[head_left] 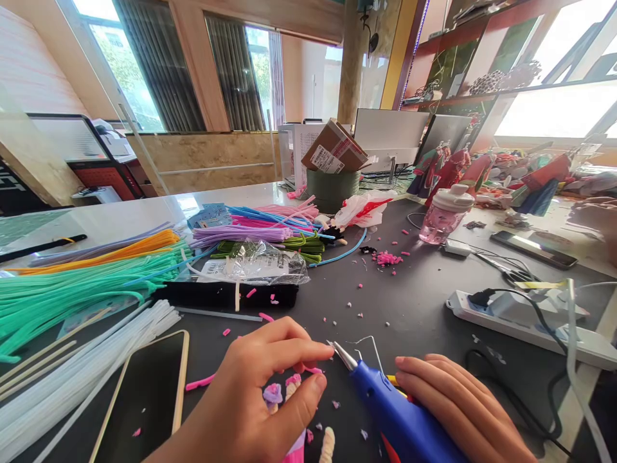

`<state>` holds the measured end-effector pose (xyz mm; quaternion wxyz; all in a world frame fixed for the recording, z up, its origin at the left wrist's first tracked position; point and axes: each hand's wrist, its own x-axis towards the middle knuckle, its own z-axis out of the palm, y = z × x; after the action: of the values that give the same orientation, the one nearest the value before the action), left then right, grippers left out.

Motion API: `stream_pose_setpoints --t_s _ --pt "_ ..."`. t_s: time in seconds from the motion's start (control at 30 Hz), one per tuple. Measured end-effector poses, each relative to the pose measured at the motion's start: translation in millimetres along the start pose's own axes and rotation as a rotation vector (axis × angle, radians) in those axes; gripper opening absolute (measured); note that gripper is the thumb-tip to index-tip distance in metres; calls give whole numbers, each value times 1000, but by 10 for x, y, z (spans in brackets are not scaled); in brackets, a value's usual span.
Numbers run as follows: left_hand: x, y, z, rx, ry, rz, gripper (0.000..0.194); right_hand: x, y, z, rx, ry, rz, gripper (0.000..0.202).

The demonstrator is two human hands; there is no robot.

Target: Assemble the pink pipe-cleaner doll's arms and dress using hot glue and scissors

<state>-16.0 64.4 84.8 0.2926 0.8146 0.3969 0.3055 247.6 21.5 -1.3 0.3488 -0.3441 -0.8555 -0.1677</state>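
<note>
My left hand [270, 379] is at the bottom centre, thumb and forefinger apart, the forefinger's tip beside the metal nozzle of a blue glue gun [395, 405]. Under and behind that hand are fuzzy purple [272, 393] and pink pieces, partly hidden by the fingers. My right hand [453, 399] is closed over the glue gun's body from the right side. A cream fuzzy piece [327, 444] lies below the nozzle. A bent wire stand shows behind the gun's front.
Bundles of green [96, 276], orange, purple and white [110, 360] fuzzy stems lie left, with a phone [149, 392]. A power strip [525, 321], cables, scissors and another phone [533, 249] are right. A pink bottle [444, 215] and a green bin [332, 190] stand farther back.
</note>
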Motion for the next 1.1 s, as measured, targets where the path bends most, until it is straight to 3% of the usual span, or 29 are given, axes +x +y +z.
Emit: stream_pose_setpoints --t_s 0.27,0.37,0.5,0.7,0.8,0.93,1.0,1.1 --pt "-21 -47 20 10 26 24 30 30 6 14 39 8 23 48" --pt "-4 -27 3 10 40 20 27 75 -41 -50 109 -6 94 45" --pt "5 26 -30 36 37 -39 24 107 -146 -137 262 -78 304 38" --pt "-34 33 -40 61 84 -41 23 232 -219 -95 585 76 773 8" --pt "-45 12 -30 69 105 52 27 265 -238 -66 758 65 967 18" --pt "-55 -21 -16 111 161 163 31 207 -300 -43 928 185 1284 37" --pt "-61 -35 -14 151 178 226 33 196 -321 -45 1015 177 1346 39" --pt "-69 -42 -16 235 199 311 36 225 -316 -59 1091 169 1322 39"
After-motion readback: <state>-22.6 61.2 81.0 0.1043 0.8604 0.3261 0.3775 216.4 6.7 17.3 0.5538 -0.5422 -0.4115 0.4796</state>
